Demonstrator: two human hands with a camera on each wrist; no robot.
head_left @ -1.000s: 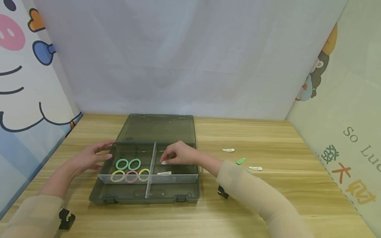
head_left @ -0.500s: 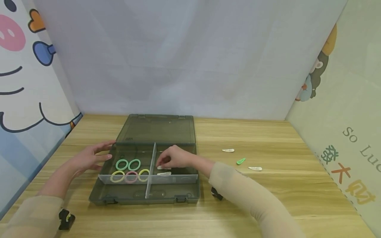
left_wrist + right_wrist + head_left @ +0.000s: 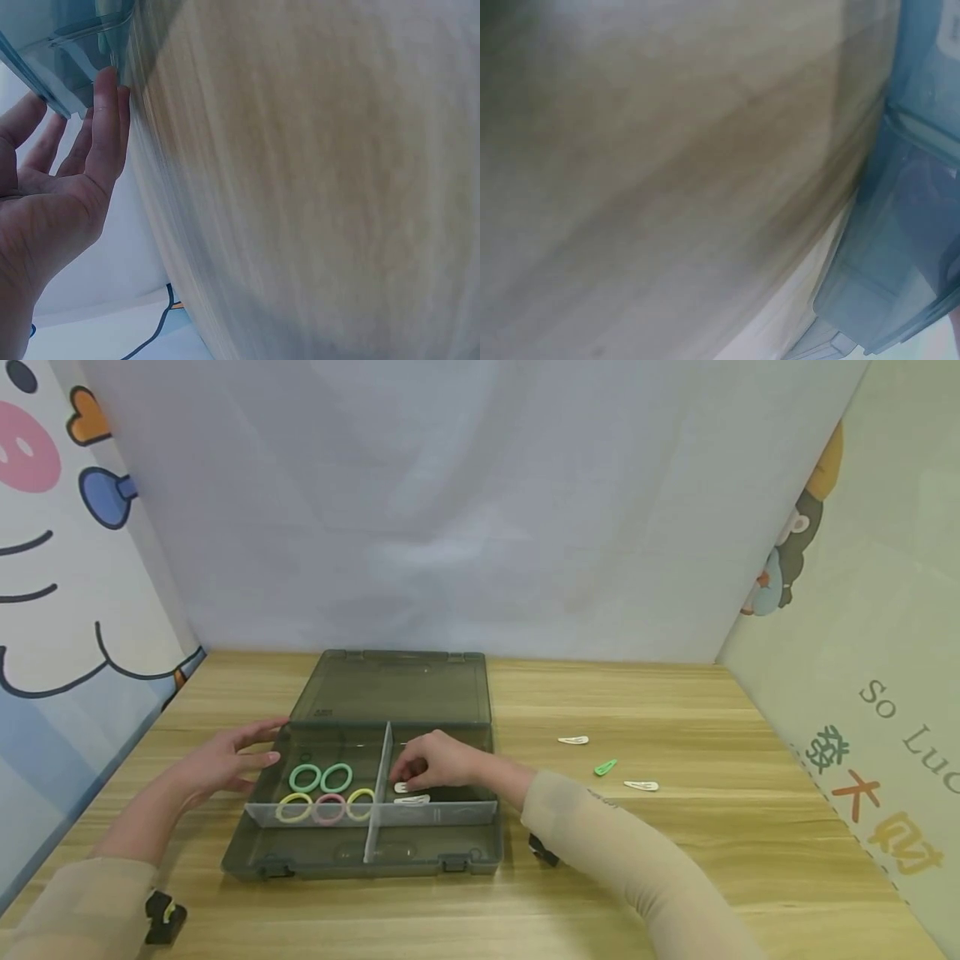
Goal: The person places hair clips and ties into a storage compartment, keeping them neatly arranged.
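Observation:
A translucent grey divided box [image 3: 315,862] lies open on the table. My left hand [image 3: 219,762] rests against its left wall with fingers extended; the left wrist view shows those fingertips at the box side. Over the back right compartment, my right hand [image 3: 442,760] pinches a white snap hair clip [image 3: 402,787], partly covered by the fingers. Just in front of it, another white hair clip [image 3: 412,800] lies behind the clear divider. The back left compartment holds green hair ties [image 3: 336,778], yellow hair ties [image 3: 294,807] and a pink hair tie [image 3: 330,809].
Right of the box lie a white hair clip [image 3: 573,740], a green hair clip [image 3: 606,767] and another white hair clip [image 3: 642,786]. The box lid [image 3: 401,687] lies folded back. A pale curtain [image 3: 450,527] stands behind the table [image 3: 675,877].
My right hand has moved left and toward the front of the compartment with the white hair clip, close to the one lying there. My left hand has stayed at the box.

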